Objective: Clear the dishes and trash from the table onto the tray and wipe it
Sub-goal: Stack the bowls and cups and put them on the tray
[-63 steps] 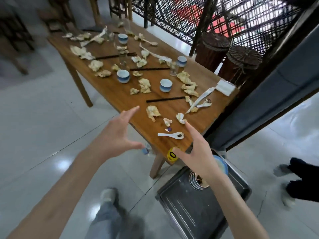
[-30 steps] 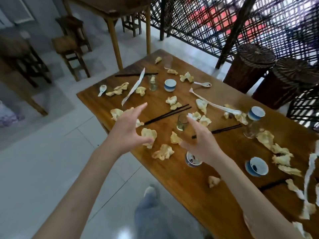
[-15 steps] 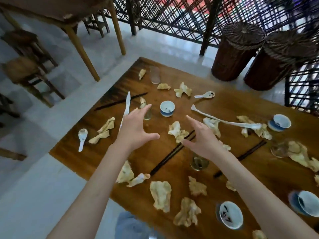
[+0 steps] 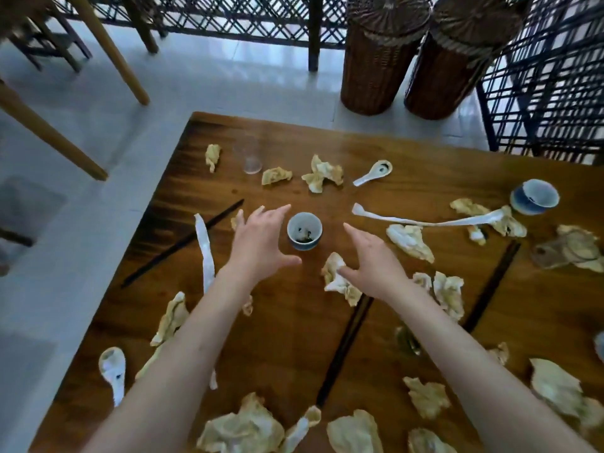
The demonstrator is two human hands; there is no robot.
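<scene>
Both hands hover over the brown wooden table (image 4: pixel 294 322), fingers spread and holding nothing. Between them stands a small blue-and-white cup (image 4: pixel 304 231) with dark dregs. My left hand (image 4: pixel 261 238) is just left of the cup, my right hand (image 4: pixel 371 259) just right of it, above a crumpled yellowish napkin (image 4: pixel 336 277). Several more crumpled napkins, white paper strips (image 4: pixel 205 253), black chopsticks (image 4: pixel 183 244), white spoons (image 4: pixel 374 173) and a clear glass (image 4: pixel 250 158) lie scattered around. A second blue-and-white cup (image 4: pixel 535 200) stands at the right. The tray is out of view.
Two dark wicker baskets (image 4: pixel 380 50) stand on the pale tiled floor beyond the table's far edge, backed by a black lattice screen (image 4: pixel 549 76). Legs of another wooden table (image 4: pixel 111 50) and stools rise at the upper left. The table's left edge drops to the floor.
The view has moved along the table toward its far end and closer in. Both hands have come down to either side of the small cup, still holding nothing.
</scene>
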